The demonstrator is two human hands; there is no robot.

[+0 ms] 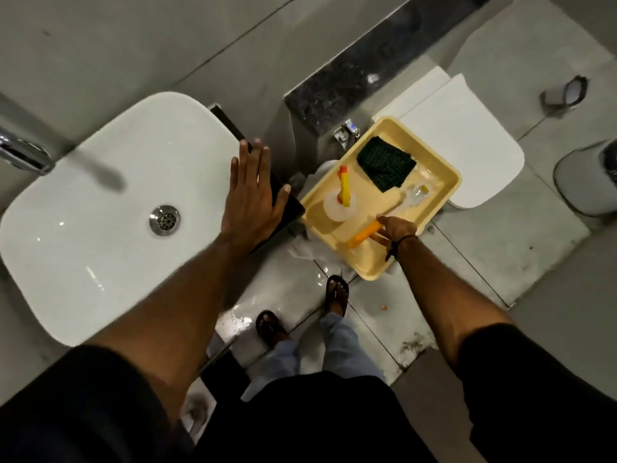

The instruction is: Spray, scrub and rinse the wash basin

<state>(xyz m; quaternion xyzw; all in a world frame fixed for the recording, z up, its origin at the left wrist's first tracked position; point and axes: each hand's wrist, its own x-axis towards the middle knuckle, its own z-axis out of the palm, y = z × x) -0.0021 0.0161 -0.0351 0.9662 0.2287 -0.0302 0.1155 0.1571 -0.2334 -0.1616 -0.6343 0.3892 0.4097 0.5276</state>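
Wash basin [100, 202] sitting wide and white at left, left hand [252, 195] lying flat and open over its right rim, gripping nothing. Yellow tray [447, 182] to the right; right hand [395, 230] pinching the brush's orange handle [364, 234] near the tray's front edge.

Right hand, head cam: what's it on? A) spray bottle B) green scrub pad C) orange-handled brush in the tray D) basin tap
C: the right hand has its fingers at the orange handle of the brush lying in the yellow tray; the spray bottle and green scrub pad lie untouched in the same tray, and the left hand rests flat on the wash basin rim.
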